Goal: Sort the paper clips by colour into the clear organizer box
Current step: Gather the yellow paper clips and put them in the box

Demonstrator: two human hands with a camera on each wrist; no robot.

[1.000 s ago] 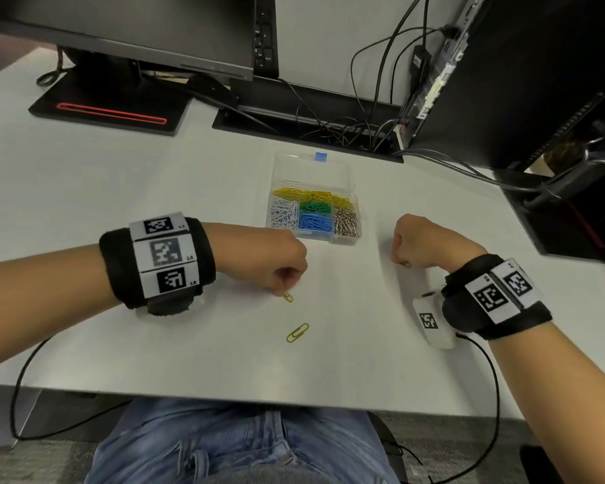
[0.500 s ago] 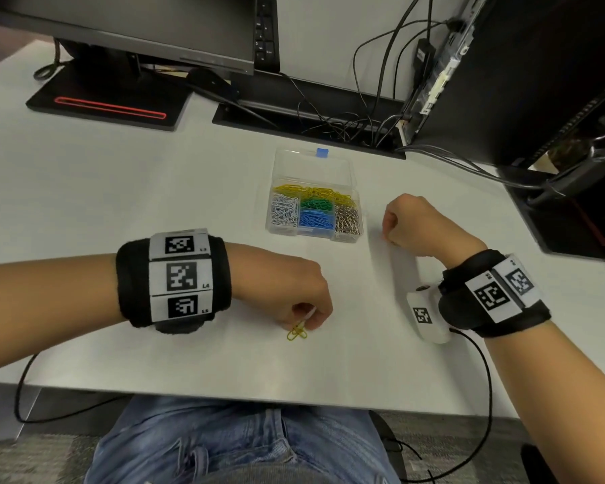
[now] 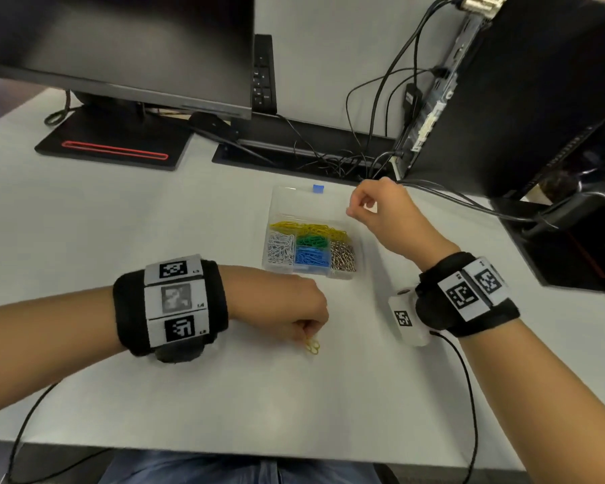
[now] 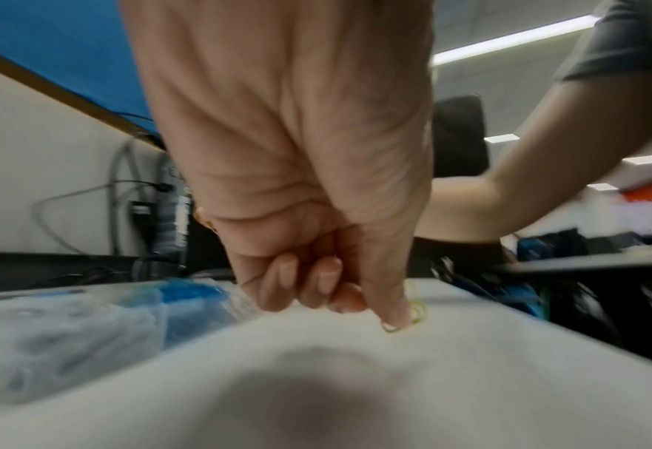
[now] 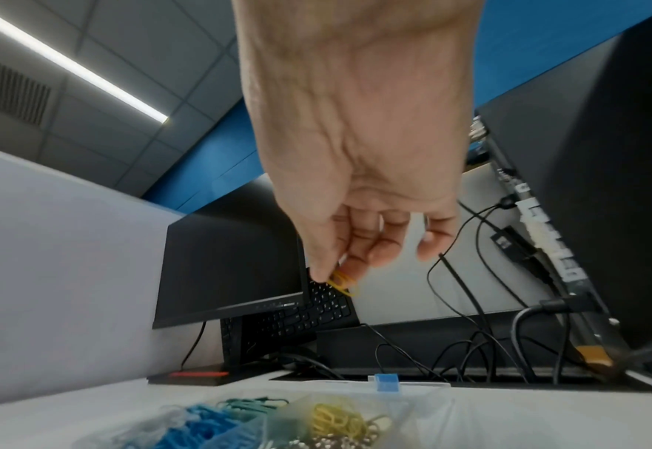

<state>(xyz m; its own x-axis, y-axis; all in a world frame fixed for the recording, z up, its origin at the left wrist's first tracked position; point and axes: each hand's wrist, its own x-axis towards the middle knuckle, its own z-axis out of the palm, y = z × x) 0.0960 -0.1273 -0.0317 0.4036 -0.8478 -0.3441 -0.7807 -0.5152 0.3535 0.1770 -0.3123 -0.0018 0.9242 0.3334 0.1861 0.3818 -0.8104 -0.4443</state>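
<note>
1. Right hand point(image 5: 358, 188): thumb and forefinger pinch one yellow paper clip point(image 5: 342, 284), other fingers loosely spread. In the head view the hand point(image 3: 381, 211) sits centre-right of frame, beside the upper right of the clear organizer box point(image 3: 276, 267), raised off the desk.
2. Left hand point(image 3: 287, 309): fingers curled down onto the desk point(image 3: 119, 218) at frame centre, pinching at yellow clips point(image 3: 312, 345) that seem to lie flat on the surface. Left wrist view shows the thumb tip point(image 4: 395, 313) pressing a clip point(image 4: 416, 310) against the desk. Looks like two overlapping, can't confirm the count.
3. Box state: yellow compartment point(image 3: 310, 228) along the far row, white point(image 3: 280, 248) left, green point(image 3: 311, 241) middle, blue point(image 3: 311, 256) below it, silver point(image 3: 343, 255) right. Lid point(image 3: 294, 200) looks folded back behind, blue latch point(image 3: 317, 188) at its far edge.
4. Risk, right: the hand is not yet over the yellow row. Letting go early probably puts the clip on the lid or the desk; drifting toward lower frame puts it in silver.
5. Risk, left: flat wire on a smooth desk gives little to grab. Fingers may skid the clips toward the near edge, or lift one and drop the other if they are hooked together.
6. Risk, shared: the yellow pile looks heaped, so a dropped clip could slide over the divider into green.
</note>
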